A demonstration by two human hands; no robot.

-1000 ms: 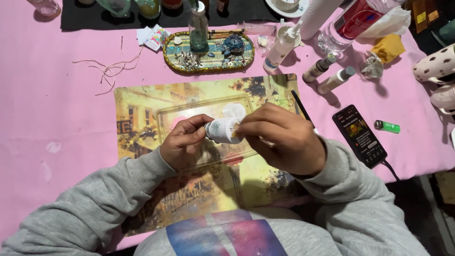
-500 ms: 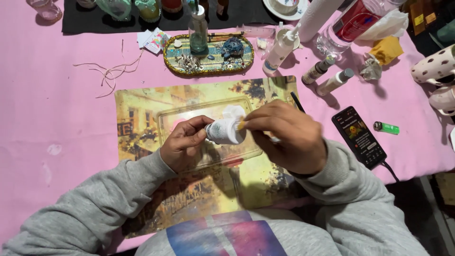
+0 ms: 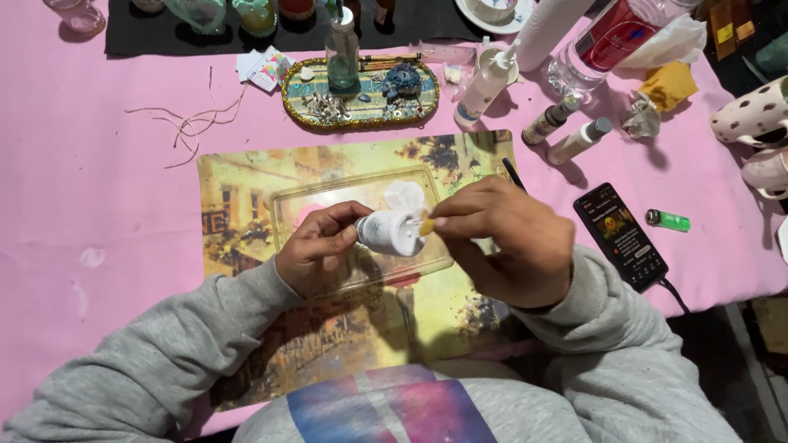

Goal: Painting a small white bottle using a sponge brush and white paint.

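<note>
My left hand [image 3: 318, 251] grips a small white-painted bottle [image 3: 389, 232] on its side, just above a clear plastic tray [image 3: 287, 205]. My right hand [image 3: 506, 240] pinches a small yellowish sponge piece [image 3: 427, 226] and presses it against the bottle's right end. A smear of white paint [image 3: 405, 195] lies on the tray behind the bottle. The tray rests on a picture placemat [image 3: 238, 180] over a pink tablecloth [image 3: 98, 189].
A black phone [image 3: 629, 236] with a cable and a green lighter [image 3: 668, 220] lie to the right. Behind the placemat are an oval decorated tray [image 3: 361, 94] with a glass bottle and trinkets, a white pump bottle [image 3: 484, 82], two small bottles [image 3: 566, 131], loose string [image 3: 193, 123] and spotted mugs [image 3: 755, 123].
My right hand has shifted slightly along the bottle's end, dabbing with the sponge piece. The left hand keeps the bottle in nearly the same place.
</note>
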